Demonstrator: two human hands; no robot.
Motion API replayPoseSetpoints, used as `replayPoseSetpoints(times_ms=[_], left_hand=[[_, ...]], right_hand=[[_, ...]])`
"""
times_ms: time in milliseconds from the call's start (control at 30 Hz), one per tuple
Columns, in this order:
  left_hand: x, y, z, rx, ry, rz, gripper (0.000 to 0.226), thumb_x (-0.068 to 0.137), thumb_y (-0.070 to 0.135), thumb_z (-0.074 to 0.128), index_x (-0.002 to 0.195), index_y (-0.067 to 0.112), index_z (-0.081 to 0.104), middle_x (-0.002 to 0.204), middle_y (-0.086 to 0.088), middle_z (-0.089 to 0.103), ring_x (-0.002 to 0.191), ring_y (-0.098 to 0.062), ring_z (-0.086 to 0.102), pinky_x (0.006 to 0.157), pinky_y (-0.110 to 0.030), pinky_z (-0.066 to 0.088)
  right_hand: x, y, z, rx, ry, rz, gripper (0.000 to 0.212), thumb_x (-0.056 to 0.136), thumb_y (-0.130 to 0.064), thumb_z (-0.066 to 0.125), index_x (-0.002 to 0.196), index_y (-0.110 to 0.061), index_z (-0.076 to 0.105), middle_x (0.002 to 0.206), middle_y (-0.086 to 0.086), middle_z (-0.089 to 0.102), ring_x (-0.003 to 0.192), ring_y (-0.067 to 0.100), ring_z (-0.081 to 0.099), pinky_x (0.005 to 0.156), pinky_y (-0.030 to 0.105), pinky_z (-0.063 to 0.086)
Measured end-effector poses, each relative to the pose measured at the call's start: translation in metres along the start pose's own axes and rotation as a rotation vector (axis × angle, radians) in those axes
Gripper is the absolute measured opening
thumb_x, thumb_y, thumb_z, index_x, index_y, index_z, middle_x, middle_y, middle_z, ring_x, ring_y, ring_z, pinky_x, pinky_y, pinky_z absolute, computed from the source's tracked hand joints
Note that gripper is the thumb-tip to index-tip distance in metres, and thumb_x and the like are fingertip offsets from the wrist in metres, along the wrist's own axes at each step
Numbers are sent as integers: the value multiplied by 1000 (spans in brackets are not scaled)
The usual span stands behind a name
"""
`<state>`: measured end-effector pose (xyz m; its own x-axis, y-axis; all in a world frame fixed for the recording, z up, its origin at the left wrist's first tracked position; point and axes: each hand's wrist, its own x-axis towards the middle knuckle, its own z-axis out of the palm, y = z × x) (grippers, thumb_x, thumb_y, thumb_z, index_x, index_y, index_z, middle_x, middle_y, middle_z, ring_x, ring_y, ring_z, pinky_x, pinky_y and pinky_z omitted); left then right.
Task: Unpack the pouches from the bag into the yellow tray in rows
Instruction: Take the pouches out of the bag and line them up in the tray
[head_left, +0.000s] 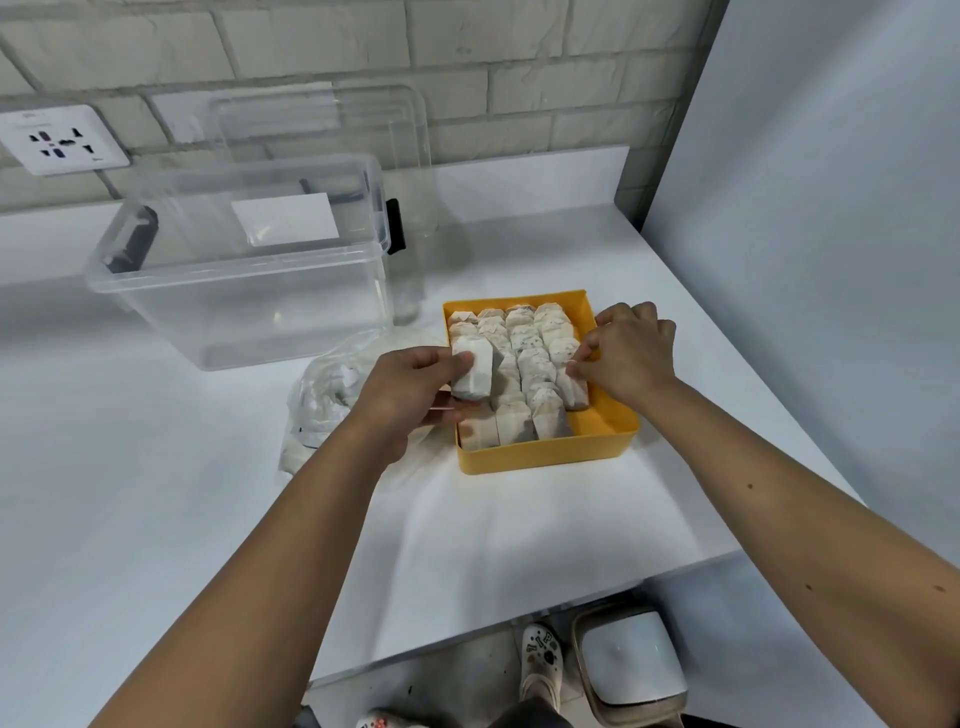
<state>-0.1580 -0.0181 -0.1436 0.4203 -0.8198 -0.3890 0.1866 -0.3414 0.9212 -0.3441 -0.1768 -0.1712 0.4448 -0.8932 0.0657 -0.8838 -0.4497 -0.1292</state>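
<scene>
1. A yellow tray (545, 457) sits on a white counter, nearly full of rows of pouches (524, 358) that look like paper tea bags standing on edge.
2. At the tray's left rim, the left hand (415, 389) grips a small stack of pouches (475, 371), with the thumb and fingers clamped round it.
3. Over the tray's right-hand row, the right hand (628, 353) has its fingertips bunched on the end pouch (571, 387). They seem to pinch its top, though the contact is small and hard to confirm.
4. The clear plastic bag (322, 400), still holding pouches, lies just left of the tray.
5. A clear storage box (244, 280) stands behind and left of the tray.
6. To do this step well, steady that row upright, then feed pouches from the stack into the gap at the tray's near right corner.
</scene>
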Motion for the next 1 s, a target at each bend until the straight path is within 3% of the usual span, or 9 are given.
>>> replayPoseSetpoints(times_ms=[100, 200, 300, 367, 533, 633, 700, 800, 1000], left_hand=[[-1, -1, 1, 28, -16, 39, 13, 94, 20, 67, 95, 8, 71, 86, -5, 74, 68, -13, 72, 61, -23, 59], [0, 0, 3, 41, -40, 60, 16, 95, 19, 65, 101, 6, 71, 86, -4, 73, 66, -9, 71, 65, -24, 61], [0, 1, 7, 42, -65, 73, 16, 96, 20, 64, 102, 8, 72, 87, -3, 73, 69, -10, 71, 68, -25, 60], [-1, 1, 9, 38, -66, 81, 12, 95, 21, 65, 98, 12, 73, 86, -1, 74, 71, -11, 71, 68, -25, 61], [-1, 1, 4, -17, 20, 54, 17, 95, 20, 66, 106, 8, 72, 96, -9, 75, 75, -21, 75, 64, -28, 62], [-2, 3, -1, -74, 67, 39, 11, 97, 17, 63, 99, 10, 70, 87, -8, 76, 68, -22, 75, 62, -28, 62], [-3, 5, -2, -87, 54, 21, 12, 98, 16, 61, 101, 8, 68, 82, -9, 76, 68, -24, 75, 59, -27, 61], [-3, 5, 1, -55, 28, -4, 18, 98, 16, 60, 110, 5, 67, 95, -16, 76, 75, -29, 76, 56, -27, 59], [-7, 7, 11, -68, -3, -11, 11, 98, 13, 60, 103, 6, 67, 91, -15, 75, 67, -26, 75, 52, -27, 57]], right_hand=[[-5, -2, -6, 17, 48, -31, 29, 78, -53, 72, 98, -33, 73, 135, -1, 50, 128, 25, 34, 100, 40, 26], [-12, -17, -14, 281, 131, -90, 26, 84, -54, 65, 99, -34, 73, 126, -7, 57, 123, 21, 43, 100, 40, 29], [-22, -37, -30, 750, -129, -151, 24, 90, -46, 62, 101, -29, 74, 110, -15, 68, 108, 7, 59, 101, 38, 44], [-27, -45, -36, 910, -284, -163, 20, 90, -33, 67, 102, -20, 74, 104, -12, 71, 102, 3, 63, 98, 31, 50], [-24, -40, -38, 1097, -290, -110, 4, 88, -14, 70, 92, -12, 71, 87, -5, 70, 82, 8, 66, 80, 21, 54], [-23, -33, -40, 1277, -312, -11, 7, 91, -8, 66, 98, -7, 64, 81, 0, 68, 70, 13, 67, 71, 20, 54], [-22, -30, -40, 1376, -323, 33, 12, 91, -4, 64, 102, -7, 62, 84, 5, 68, 71, 17, 68, 75, 26, 57], [-22, -28, -43, 1356, -354, 20, 24, 93, 0, 59, 115, -8, 64, 86, 7, 66, 73, 18, 69, 77, 27, 58], [-23, -29, -48, 1436, -444, 108, 35, 92, 6, 52, 127, 0, 56, 96, 18, 62, 90, 27, 72, 85, 34, 58]])
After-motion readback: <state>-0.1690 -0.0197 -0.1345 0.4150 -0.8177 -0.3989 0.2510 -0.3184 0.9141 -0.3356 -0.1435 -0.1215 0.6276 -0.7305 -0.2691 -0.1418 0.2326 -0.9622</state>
